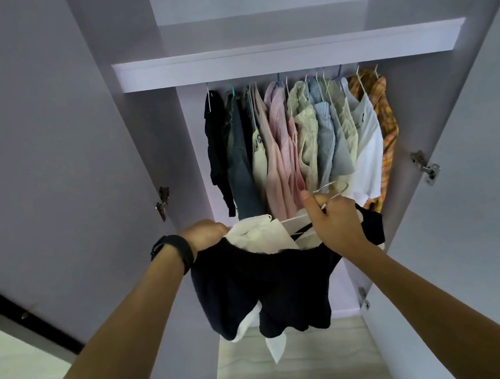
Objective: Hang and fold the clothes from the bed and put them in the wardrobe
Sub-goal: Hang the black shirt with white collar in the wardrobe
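1. The wardrobe (200,164) is wide open, with one door (38,158) swung out on the left and a second one on the right. I can spot three metal hinges (163,201): one on the left, two on the right.
2. One shelf (286,57) runs across the top, and the hung clothes (306,140) dangle right under it. I count roughly ten: black, dark blue, cream, pink, pink stripes, green floral, light blue, another pale floral, white, orange plaid. They're packed tight, so I wouldn't swear to the number.
3. That row fills nearly the whole width, with only a thin gap left of the black piece. It's what sits straight behind the hands.
4. The task item is a dark garment (258,287) on one white hanger (294,222), with a white garment (260,237) bunched inside it and poking out at the bottom. It's held in the air in front of the opening, overlapping the lower ends of the hung row.
5. The left hand (206,234), with a black wristband (173,251) on that wrist, has its fingers clenched on the dark garment's left edge.
6. The right hand (335,221) has its fingers wrapped round the hanger just below its metal hook, thumb sticking up.
7. There's light wood floor (293,377) below.
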`<action>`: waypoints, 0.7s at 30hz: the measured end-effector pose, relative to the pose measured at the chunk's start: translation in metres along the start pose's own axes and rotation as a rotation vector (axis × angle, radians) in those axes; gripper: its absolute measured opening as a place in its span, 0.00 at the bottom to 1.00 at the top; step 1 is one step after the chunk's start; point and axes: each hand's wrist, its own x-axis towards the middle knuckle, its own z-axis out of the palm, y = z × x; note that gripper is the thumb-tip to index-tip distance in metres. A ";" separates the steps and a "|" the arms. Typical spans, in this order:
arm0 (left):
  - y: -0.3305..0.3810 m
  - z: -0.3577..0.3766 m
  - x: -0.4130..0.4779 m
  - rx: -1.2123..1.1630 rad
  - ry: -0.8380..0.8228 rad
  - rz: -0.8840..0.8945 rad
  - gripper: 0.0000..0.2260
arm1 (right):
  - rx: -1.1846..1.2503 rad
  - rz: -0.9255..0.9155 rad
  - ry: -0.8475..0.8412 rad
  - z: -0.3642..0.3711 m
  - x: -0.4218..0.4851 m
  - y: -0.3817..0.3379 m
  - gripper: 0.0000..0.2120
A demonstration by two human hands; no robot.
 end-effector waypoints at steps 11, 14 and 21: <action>0.006 -0.019 -0.020 0.045 0.181 0.537 0.10 | -0.350 0.031 -0.409 0.027 -0.007 0.000 0.24; 0.004 -0.012 -0.026 0.248 0.106 0.533 0.09 | -0.421 0.046 -0.692 0.036 0.006 -0.015 0.25; -0.024 -0.022 -0.027 0.455 0.249 0.477 0.21 | -0.283 0.059 -0.506 0.035 0.020 -0.026 0.27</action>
